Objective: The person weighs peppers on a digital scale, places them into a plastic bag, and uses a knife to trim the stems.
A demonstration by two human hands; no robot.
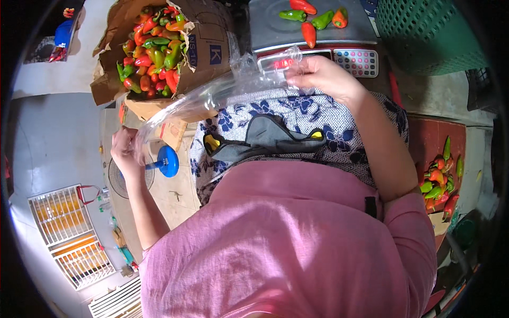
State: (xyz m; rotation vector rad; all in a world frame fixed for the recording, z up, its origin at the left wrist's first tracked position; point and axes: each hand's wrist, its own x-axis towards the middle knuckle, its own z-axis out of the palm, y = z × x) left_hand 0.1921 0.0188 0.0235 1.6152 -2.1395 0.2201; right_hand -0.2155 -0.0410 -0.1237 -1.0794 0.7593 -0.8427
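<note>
A clear plastic bag [214,96] is stretched across in front of me, from lower left to upper right. My left hand [127,148] is closed on its lower left end. The other end is pinched in my right hand [330,79], just in front of the digital scale [339,33]. Several red and green peppers [322,20] lie on the scale's grey platform. Beyond the bag, at the upper left, an open cardboard box [212,40] holds a heap of red, orange and green peppers [154,55]. No peppers show inside the bag.
A green perforated plastic basket [424,40] stands at the upper right. Several more peppers [439,183] lie on a red surface [437,132] at the right. A grey cloth item with yellow lining [270,140] rests on my lap. A blue fan [168,161] is near my left hand.
</note>
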